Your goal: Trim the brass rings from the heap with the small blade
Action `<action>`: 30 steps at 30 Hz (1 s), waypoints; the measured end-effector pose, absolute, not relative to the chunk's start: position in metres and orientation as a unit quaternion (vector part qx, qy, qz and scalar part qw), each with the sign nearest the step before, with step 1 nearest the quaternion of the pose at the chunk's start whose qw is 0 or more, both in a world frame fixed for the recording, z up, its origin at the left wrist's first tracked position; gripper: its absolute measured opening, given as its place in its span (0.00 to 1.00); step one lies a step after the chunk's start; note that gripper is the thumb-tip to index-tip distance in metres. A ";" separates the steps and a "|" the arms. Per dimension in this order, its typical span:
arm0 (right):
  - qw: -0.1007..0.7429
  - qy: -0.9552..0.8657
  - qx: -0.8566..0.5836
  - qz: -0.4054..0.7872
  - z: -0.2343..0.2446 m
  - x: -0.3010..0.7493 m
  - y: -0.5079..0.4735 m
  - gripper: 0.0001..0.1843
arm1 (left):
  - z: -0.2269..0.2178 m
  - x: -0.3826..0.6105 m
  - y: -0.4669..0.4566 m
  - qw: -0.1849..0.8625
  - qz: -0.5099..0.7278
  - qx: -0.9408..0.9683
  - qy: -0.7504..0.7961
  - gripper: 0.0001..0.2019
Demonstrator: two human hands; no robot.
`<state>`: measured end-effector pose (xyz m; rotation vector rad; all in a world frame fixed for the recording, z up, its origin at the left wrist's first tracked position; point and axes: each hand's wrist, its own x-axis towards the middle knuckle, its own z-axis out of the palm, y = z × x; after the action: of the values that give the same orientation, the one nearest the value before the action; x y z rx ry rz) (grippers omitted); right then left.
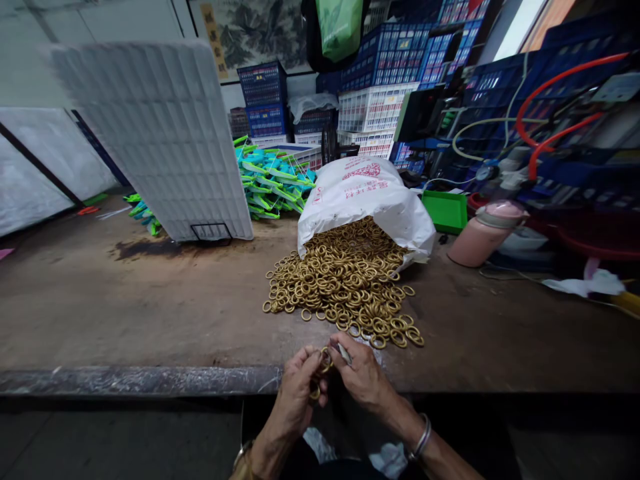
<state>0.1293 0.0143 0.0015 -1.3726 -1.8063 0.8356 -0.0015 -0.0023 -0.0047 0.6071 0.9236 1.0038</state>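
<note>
A heap of brass rings [350, 283] spills from a white sack [365, 197] lying on its side on the brown workbench [125, 300]. At the bench's near edge my left hand [299, 393] is closed on a small bunch of brass rings [320, 373]. My right hand [363, 377] meets it there, its fingers pinched on a thin silvery piece [345, 353] next to the rings. Both hands sit just short of the heap's nearest rings.
A tall white gridded tray stack [160, 133] stands at the back left. Turquoise and green plastic parts [270, 180] lie behind it. A pink bottle [485, 233] and a green tray [445, 210] sit right of the sack. Blue and white crates [385, 87] and red hoses [555, 113] fill the back.
</note>
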 end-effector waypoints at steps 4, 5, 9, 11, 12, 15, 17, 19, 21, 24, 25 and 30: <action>0.359 -0.678 -0.538 0.349 0.002 0.127 0.016 0.07 | -0.006 -0.001 -0.004 0.720 0.461 0.295 0.427 0.14; 0.365 -0.662 -0.543 0.366 0.001 0.126 0.017 0.08 | -0.006 -0.001 -0.004 0.717 0.466 0.291 0.429 0.14; 0.384 -0.607 -0.554 0.421 -0.004 0.126 0.016 0.09 | -0.003 -0.002 -0.002 0.753 0.462 0.230 0.409 0.13; 0.386 -0.601 -0.543 0.441 -0.004 0.126 0.015 0.10 | -0.003 -0.003 0.001 0.782 0.447 0.184 0.394 0.13; 0.385 -0.602 -0.535 0.451 -0.004 0.127 0.015 0.11 | -0.004 -0.003 0.002 0.792 0.441 0.163 0.389 0.13; 0.373 -0.608 -0.512 0.478 0.000 0.126 0.014 0.13 | -0.007 -0.005 0.004 0.804 0.433 0.117 0.391 0.13; 0.366 -0.614 -0.498 0.491 0.003 0.125 0.014 0.14 | -0.008 -0.005 0.004 0.806 0.431 0.113 0.390 0.12; 0.364 -0.617 -0.488 0.499 0.004 0.124 0.014 0.15 | -0.008 -0.006 0.004 0.809 0.427 0.114 0.386 0.12; 0.367 -0.613 -0.487 0.503 0.004 0.122 0.014 0.15 | -0.007 -0.006 0.003 0.812 0.425 0.105 0.387 0.11; 0.369 -0.601 -0.494 0.508 0.002 0.122 0.014 0.15 | -0.004 -0.006 0.003 0.812 0.420 0.073 0.398 0.09; 0.368 -0.598 -0.495 0.512 0.002 0.122 0.014 0.15 | -0.003 -0.006 0.003 0.813 0.419 0.062 0.400 0.09; 0.363 -0.584 -0.490 0.536 -0.001 0.123 0.014 0.13 | -0.004 -0.006 0.004 0.826 0.405 0.007 0.392 0.03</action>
<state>0.1226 0.0145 -0.0015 -1.2616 -1.5041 1.3792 -0.0056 0.0039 -0.0037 0.0156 0.8331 0.8598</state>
